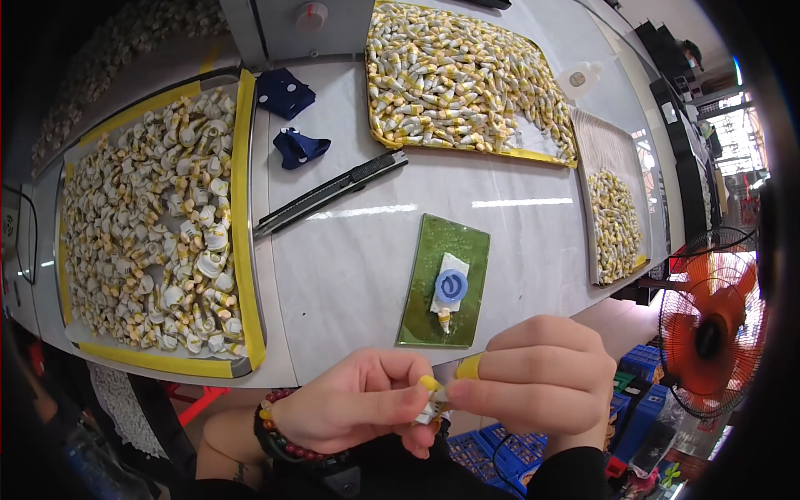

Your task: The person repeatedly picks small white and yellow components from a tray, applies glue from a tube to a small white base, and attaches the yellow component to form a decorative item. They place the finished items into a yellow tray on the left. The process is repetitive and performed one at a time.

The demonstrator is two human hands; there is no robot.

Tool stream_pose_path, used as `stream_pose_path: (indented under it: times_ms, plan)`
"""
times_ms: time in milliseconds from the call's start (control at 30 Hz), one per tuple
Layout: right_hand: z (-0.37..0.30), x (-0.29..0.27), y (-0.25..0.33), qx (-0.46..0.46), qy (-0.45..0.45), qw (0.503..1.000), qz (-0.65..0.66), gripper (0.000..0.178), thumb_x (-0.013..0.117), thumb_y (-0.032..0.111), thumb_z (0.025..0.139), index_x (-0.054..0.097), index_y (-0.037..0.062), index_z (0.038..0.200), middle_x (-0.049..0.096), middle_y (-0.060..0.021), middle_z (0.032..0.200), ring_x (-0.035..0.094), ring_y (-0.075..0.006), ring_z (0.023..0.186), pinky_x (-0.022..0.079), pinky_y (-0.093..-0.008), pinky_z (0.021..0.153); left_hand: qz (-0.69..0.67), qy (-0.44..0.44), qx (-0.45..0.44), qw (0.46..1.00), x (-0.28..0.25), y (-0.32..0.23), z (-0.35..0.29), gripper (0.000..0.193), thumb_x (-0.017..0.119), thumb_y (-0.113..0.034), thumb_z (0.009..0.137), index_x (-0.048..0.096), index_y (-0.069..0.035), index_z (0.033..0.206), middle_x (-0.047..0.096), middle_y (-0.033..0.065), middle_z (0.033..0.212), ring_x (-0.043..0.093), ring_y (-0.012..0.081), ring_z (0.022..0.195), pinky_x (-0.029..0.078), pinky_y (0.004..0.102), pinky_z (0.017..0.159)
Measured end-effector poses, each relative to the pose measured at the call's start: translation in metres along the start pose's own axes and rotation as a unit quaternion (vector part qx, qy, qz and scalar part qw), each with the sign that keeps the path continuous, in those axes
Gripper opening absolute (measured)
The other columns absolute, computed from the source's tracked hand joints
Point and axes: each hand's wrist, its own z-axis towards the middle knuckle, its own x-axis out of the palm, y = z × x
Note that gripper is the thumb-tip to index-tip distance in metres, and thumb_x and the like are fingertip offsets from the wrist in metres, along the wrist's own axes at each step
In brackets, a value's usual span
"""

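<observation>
While my left hand (354,408) and right hand (533,375) pinch one small white-and-yellow packet (432,402) between their fingertips at the worktop (350,275) edge, a green mat (443,279) just beyond carries one more packet under a round blue disc (451,286). Three trays (246,208) of packets lie around, too many to count. Two navy cloths (285,92) and one cutter (332,193) lie between.
</observation>
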Motion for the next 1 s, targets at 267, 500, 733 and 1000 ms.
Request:
stream_pose_path:
  times_ms: [267, 500, 733, 1000]
  plan:
    - [0.0, -0.001, -0.007, -0.026, 0.021, 0.997, 0.063, 0.008, 0.067, 0.008, 0.064, 0.069, 0.0062, 0.072, 0.064, -0.0031, 0.07, 0.06, -0.0144, 0.059, 0.049, -0.0212, 0.05, 0.011, 0.009, -0.003, 1.0, 0.005, 0.002, 0.004, 0.017, 0.059, -0.018, 0.089, 0.052, -0.002, 0.092, 0.063, 0.0057, 0.082, 0.063, 0.0113, 0.075, 0.052, 0.026, 0.073]
    - [0.002, -0.009, 0.007, 0.028, 0.056, 0.996, 0.066, 0.009, 0.063, 0.011, 0.073, 0.07, 0.0048, 0.073, 0.065, -0.0047, 0.073, 0.063, -0.0164, 0.062, 0.05, -0.0219, 0.053, 0.037, 0.017, 0.0, 0.999, 0.011, 0.0, 0.002, 0.017, 0.06, -0.017, 0.089, 0.053, -0.001, 0.092, 0.061, 0.006, 0.086, 0.061, 0.0109, 0.078, 0.051, 0.0253, 0.075]
    - [0.001, -0.007, 0.01, 0.058, 0.017, 0.993, 0.1, 0.015, 0.058, 0.014, 0.083, 0.069, 0.0036, 0.077, 0.066, -0.0083, 0.076, 0.064, -0.0202, 0.064, 0.052, -0.0237, 0.056, 0.142, -0.024, 0.083, 0.986, 0.017, -0.002, -0.001, 0.019, 0.064, -0.006, 0.085, 0.054, 0.002, 0.099, 0.061, 0.0054, 0.092, 0.06, 0.0106, 0.086, 0.049, 0.0242, 0.079]
    - [-0.009, -0.005, 0.008, -0.024, 0.007, 0.998, 0.063, 0.014, 0.069, 0.002, 0.069, 0.066, 0.0023, 0.083, 0.065, -0.009, 0.079, 0.061, -0.0185, 0.063, 0.051, -0.0244, 0.055, 0.436, -0.081, 0.254, 0.859, 0.02, -0.002, -0.009, 0.032, 0.078, -0.002, 0.069, 0.059, 0.005, 0.094, 0.064, 0.0148, 0.091, 0.061, 0.0194, 0.084, 0.047, 0.0302, 0.075]
